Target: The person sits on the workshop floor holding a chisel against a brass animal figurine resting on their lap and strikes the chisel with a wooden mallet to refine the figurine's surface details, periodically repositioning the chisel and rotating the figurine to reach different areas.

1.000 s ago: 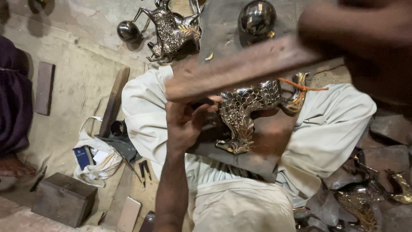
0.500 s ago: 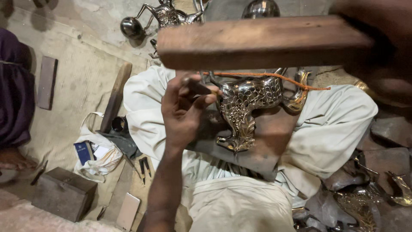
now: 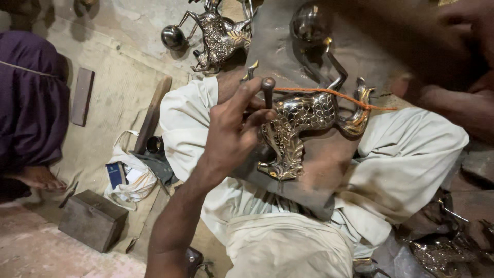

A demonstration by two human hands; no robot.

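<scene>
Holding a short metal punch point(image 3: 267, 90) upright, we are clamping our left hand point(image 3: 234, 131) on it, its tip against the brass animal figure point(image 3: 303, 121) lying across our lap. Our right hand point(image 3: 458, 67) is blurring at far right; its grip is unclear.

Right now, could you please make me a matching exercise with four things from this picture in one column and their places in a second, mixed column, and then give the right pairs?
Things:
1. left hand
2. orange cord
3. dark wooden box
4. white bag

Places:
A. on the floor at lower left
B. lying across the back of the metal figure
C. on the floor beside the white-clothed knee
D. holding a short punch against the figure

Pairs: 1-D, 2-B, 3-A, 4-C
</scene>
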